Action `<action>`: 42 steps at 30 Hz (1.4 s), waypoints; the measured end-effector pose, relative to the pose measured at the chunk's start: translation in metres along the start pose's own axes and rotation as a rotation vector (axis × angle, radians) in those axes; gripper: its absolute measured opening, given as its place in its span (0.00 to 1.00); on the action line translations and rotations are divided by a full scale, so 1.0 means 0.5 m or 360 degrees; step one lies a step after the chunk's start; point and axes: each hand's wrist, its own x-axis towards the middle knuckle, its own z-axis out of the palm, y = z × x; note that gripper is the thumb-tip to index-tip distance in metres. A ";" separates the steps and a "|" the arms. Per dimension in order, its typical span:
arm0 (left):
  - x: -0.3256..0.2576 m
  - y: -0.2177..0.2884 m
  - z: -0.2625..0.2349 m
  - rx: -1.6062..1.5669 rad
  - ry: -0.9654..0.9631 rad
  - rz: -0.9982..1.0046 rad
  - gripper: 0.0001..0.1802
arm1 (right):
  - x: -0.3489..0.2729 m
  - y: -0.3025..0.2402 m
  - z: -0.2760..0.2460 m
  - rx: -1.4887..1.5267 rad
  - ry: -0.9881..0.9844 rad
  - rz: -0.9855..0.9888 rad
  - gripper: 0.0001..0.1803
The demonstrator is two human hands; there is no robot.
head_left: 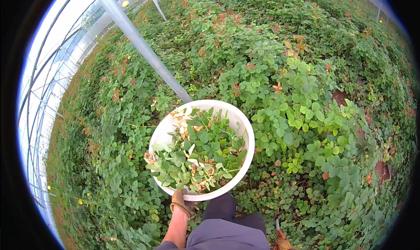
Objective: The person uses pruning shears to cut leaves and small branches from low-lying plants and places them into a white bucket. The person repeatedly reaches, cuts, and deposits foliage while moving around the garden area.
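Note:
My left hand point(180, 202), in a tan work glove, grips the near rim of a round white tub point(250, 140). The tub is tilted toward me in front of my legs. Cut leafy stems point(205, 138), green with some dried pale-brown leaves and petals, fill much of it. Low at the bottom edge, right of my legs, my right hand point(284, 243) shows only in part, in a brown glove. It is closed on a slim metal tool, seemingly pruning shears point(277, 224), pointing forward among the leaves.
Dense rose bushes point(288, 101) with reddish shoots surround me. A grey metal post point(140, 44) slants down behind the tub's far side. At the left, the greenhouse frame point(48, 70) curves upward. Patches of reddish soil point(382, 171) show through at the right.

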 end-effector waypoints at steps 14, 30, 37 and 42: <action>0.204 0.490 0.487 0.0012 -0.0849 0.0296 0.31 | 0.108 -0.337 0.239 -0.0180 0.0019 -0.0026 0.23; 0.745 1.164 1.241 -0.0429 -0.1019 0.0286 0.08 | -0.079 -0.416 0.512 0.1035 0.0213 0.0976 0.30; 1.109 1.055 1.409 -0.0830 -0.0762 0.0187 0.21 | -0.207 -0.697 0.407 0.0042 0.0125 0.0876 0.29; 0.940 0.913 1.214 0.0149 -0.0868 0.0613 0.30 | -0.183 -0.928 0.324 -0.0836 0.0438 0.0814 0.22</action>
